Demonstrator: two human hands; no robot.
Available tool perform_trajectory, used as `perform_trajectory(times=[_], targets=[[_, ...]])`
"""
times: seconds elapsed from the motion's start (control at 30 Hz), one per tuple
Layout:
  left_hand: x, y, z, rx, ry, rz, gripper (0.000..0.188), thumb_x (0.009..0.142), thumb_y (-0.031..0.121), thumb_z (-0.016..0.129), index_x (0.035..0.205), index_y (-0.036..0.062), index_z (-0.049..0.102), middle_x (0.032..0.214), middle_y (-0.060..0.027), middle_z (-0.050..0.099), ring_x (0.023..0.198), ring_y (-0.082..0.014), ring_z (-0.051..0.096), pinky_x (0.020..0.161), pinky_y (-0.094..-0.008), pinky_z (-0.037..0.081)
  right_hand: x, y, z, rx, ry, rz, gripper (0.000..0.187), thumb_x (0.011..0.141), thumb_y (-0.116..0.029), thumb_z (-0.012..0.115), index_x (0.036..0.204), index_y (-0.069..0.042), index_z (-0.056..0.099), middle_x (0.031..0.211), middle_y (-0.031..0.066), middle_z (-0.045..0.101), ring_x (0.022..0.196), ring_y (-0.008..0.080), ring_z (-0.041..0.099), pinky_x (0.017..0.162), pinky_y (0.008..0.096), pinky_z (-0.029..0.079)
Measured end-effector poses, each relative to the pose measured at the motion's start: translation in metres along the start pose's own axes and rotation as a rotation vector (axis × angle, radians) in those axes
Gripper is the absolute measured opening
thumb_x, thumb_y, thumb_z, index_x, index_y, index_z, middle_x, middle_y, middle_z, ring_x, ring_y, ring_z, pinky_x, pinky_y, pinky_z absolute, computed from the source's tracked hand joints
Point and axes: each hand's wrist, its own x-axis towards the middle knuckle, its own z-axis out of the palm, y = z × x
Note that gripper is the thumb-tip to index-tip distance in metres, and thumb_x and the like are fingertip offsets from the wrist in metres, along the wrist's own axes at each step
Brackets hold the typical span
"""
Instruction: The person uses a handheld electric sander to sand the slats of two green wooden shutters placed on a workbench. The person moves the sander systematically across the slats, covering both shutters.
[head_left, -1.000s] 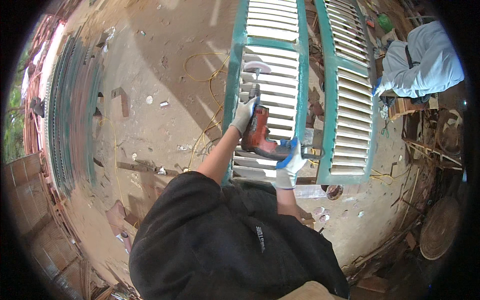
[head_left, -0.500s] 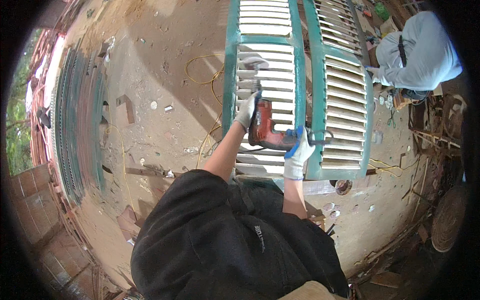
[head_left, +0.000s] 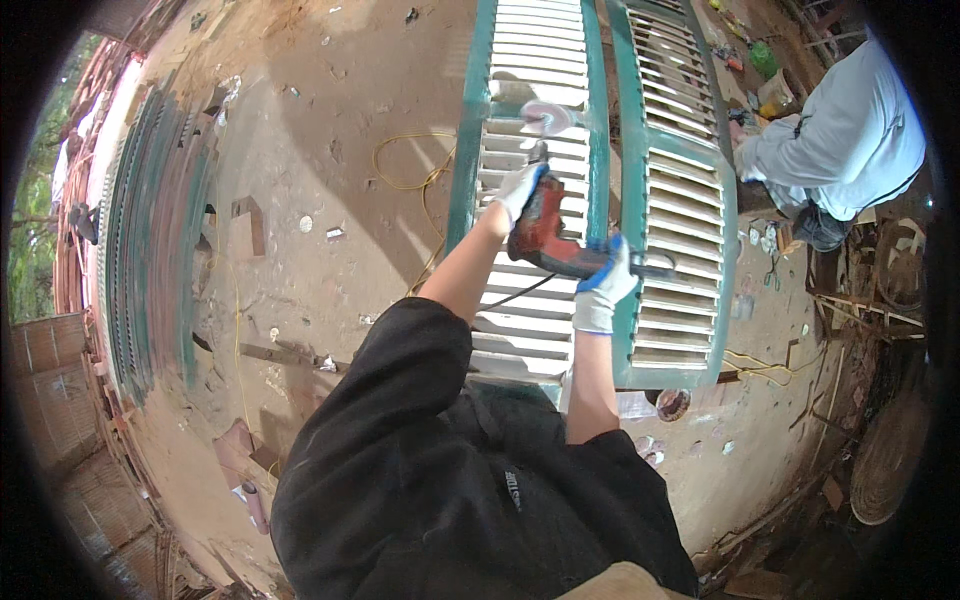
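Note:
A red-and-black power drill (head_left: 541, 222) with a round sanding disc (head_left: 547, 120) on its front is held over the green-framed shutter (head_left: 468, 180) with white slats. The disc is blurred and sits at the shutter's middle crossbar; I cannot tell whether it touches. My left hand (head_left: 518, 192), in a white and blue glove, is wrapped round the front of the drill. My right hand (head_left: 608, 288), gloved alike, closes on its rear handle. A black cord trails from the drill across the slats. To the right lies a second green shutter (head_left: 628, 330).
A co-worker (head_left: 840, 140) in light clothing bends beside the second shutter, at far right. A stack of green slatted panels (head_left: 150, 250) stands at left. A yellow cord (head_left: 385, 170) loops over the dirt floor, where scraps lie. Wood pieces (head_left: 865, 310) and a round woven basket (head_left: 890, 460) are at right.
The drill and both my hands have shifted right and farther up the shutter, bringing the disc to the crossbar. The co-worker has changed posture, an arm now reaching toward the left.

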Motion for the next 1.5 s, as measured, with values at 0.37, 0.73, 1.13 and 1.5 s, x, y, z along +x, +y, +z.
perform_trajectory(times=[0.37,0.73,1.13,1.5], targets=[[0.074,-0.011,0.021,0.009,0.141,-0.092,0.038,0.084,0.046,0.055,0.083,0.0097,0.064,0.074,-0.0063,0.062,0.067,-0.0191,0.061,0.062,-0.0334,0.05,0.059,-0.001,0.013,-0.013,-0.067,-0.094,0.011,0.08,-0.006,0.067,0.083,-0.002,0.058,0.07,0.0046,0.059,0.058,0.0135,0.057,0.055,0.0282,0.05],[0.082,-0.033,0.024,-0.371,0.054,-0.082,0.031,0.089,0.036,0.051,0.095,0.0076,0.063,0.082,-0.0042,0.063,0.069,-0.0164,0.059,0.066,-0.0293,0.05,0.085,-0.011,0.006,-0.099,-0.147,-0.049,0.009,0.081,-0.005,0.066,0.081,-0.001,0.058,0.067,0.0059,0.06,0.052,0.0137,0.057,0.049,0.0267,0.048],[0.046,-0.021,-0.052,-0.369,-0.166,0.008,0.026,0.087,0.034,0.055,0.092,0.0091,0.06,0.082,-0.0067,0.064,0.069,-0.0186,0.062,0.063,-0.0324,0.053,-0.017,0.038,0.032,-0.059,-0.201,-0.11,0.012,0.083,-0.003,0.064,0.091,0.002,0.057,0.078,0.0089,0.061,0.06,0.0168,0.061,0.056,0.0297,0.053],[0.068,-0.036,-0.033,-0.258,0.247,0.164,0.039,0.079,0.04,0.064,0.092,0.0035,0.069,0.069,-0.0046,0.061,0.057,-0.0135,0.056,0.053,-0.0316,0.047,0.036,0.015,0.028,-0.115,-0.217,-0.028,0.009,0.081,-0.002,0.065,0.084,0.001,0.057,0.068,0.009,0.06,0.055,0.0194,0.061,0.051,0.0334,0.053]])
